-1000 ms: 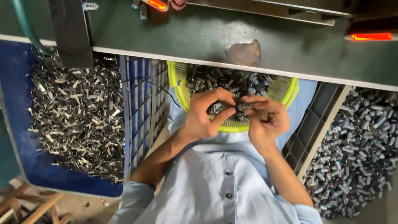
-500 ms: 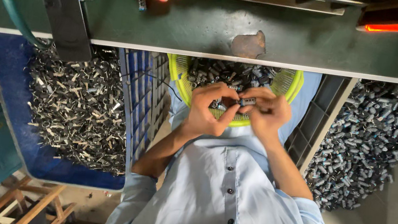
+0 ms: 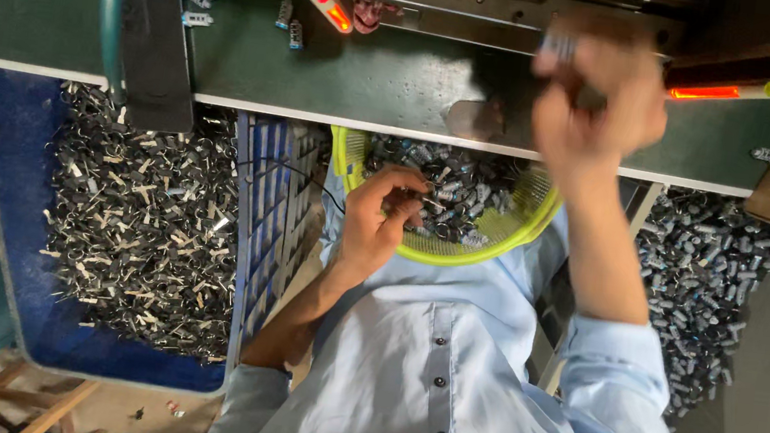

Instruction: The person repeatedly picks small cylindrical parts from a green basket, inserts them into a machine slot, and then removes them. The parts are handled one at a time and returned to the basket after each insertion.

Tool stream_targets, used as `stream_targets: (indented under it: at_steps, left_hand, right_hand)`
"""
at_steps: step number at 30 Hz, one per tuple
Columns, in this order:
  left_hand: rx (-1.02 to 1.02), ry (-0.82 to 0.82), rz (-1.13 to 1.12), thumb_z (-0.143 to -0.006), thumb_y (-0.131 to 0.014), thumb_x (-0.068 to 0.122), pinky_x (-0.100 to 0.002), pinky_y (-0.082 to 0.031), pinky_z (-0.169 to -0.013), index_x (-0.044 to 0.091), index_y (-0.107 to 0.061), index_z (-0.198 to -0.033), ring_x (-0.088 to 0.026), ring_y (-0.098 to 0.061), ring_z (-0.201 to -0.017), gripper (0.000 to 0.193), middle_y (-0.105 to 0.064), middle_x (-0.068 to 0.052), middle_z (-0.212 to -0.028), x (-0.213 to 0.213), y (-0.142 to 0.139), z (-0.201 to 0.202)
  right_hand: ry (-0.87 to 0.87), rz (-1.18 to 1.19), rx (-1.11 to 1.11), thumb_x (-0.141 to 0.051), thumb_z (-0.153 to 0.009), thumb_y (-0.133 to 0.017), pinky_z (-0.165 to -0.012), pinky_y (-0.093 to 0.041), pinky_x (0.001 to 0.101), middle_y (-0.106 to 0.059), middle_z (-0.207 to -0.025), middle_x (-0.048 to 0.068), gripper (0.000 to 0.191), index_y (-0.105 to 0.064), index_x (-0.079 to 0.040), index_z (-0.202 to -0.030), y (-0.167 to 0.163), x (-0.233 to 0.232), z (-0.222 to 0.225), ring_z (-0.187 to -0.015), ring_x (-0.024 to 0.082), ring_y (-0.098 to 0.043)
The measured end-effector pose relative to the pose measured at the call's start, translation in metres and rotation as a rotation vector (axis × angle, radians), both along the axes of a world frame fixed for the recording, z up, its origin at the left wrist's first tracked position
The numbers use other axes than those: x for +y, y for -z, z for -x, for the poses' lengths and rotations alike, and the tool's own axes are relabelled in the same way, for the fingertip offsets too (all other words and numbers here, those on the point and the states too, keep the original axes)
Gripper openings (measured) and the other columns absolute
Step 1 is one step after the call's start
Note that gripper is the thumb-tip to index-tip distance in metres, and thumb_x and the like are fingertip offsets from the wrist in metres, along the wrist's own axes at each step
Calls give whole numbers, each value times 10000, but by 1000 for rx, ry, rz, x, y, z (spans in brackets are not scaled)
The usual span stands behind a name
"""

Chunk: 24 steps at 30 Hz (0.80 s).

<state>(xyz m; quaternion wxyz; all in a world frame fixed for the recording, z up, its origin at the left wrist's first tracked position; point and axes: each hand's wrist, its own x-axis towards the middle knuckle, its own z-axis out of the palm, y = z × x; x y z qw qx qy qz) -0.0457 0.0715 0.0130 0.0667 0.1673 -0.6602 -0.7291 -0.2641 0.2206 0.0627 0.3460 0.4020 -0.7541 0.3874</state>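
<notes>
Sorting small metal parts at the green desk [image 3: 373, 78].
Head view: my left hand [image 3: 383, 214] dips into the yellow basket [image 3: 500, 236], fingers pinching small parts [image 3: 453, 181]. My right hand [image 3: 600, 101], blurred, is raised over the desk, clenched on a small part; blue crate [image 3: 21, 231] sits left.

Shirt [image 3: 442, 390]: pale blue, woven cloth with soft creases, buttoned up the front.
Buttons [image 3: 437, 340]: small, dark and round, set in one line along a stitched front strip.
Sleeves [image 3: 615, 372]: same pale blue, rolled up to about the elbow, thick folded cuffs.
Left hand [image 3: 383, 214]: bare, no glove, no ring seen.
Right hand [image 3: 595, 100]: bare, blurred.
</notes>
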Motion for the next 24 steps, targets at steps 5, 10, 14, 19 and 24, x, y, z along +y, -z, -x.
stream_targets:
  at_steps: [5,10,14,19,24]
  left_hand:
    - [9,-10,-326,-1017,-545,-19,-295,-614,-736,20,-564,-1112,-172,-747,-819,105,-702,-145,-1213,-4,18,-14]
    - [93,-36,-497,-1061,-605,153,-325,-614,-778,8,-544,-1173,-191,-718,-832,193,-711,-200,-1170,-11,30,-18]
    - [221,-43,-540,-1069,-629,271,-322,-610,-740,13,-552,-1135,-210,-720,-856,277,-722,-215,-1137,-15,28,-19]
    - [194,-88,-687,-1046,-661,254,-314,-584,-699,32,-535,-1113,-200,-702,-754,264,-708,-229,-1115,-16,17,-16]
    - [351,26,-557,-1042,-577,402,-329,-567,-830,72,-575,-1043,-184,-716,-870,330,-644,-160,-1273,-13,2,-6]
  right_hand:
    - [-20,-107,-273,193,-858,-598,-790,-571,384,-679,-1006,129,300,-607,-9,-1080,3,-36,41,-925,308,-684]
    - [-102,-293,-379,159,-885,-619,-807,-521,458,-696,-945,116,269,-678,-14,-1083,-37,-24,28,-853,303,-657]
    - [20,-388,8,8,-634,-666,-765,-467,452,-714,-935,144,285,-684,-109,-893,-52,-4,-26,-865,379,-612]
    - [-366,-138,-1073,-186,-912,-769,-893,-575,364,-741,-1123,143,358,-665,16,-1189,22,-11,-125,-1007,278,-734]
    - [-178,265,-1299,28,-900,-768,-768,-562,284,-736,-994,143,174,-678,18,-1048,75,6,-168,-881,188,-697]
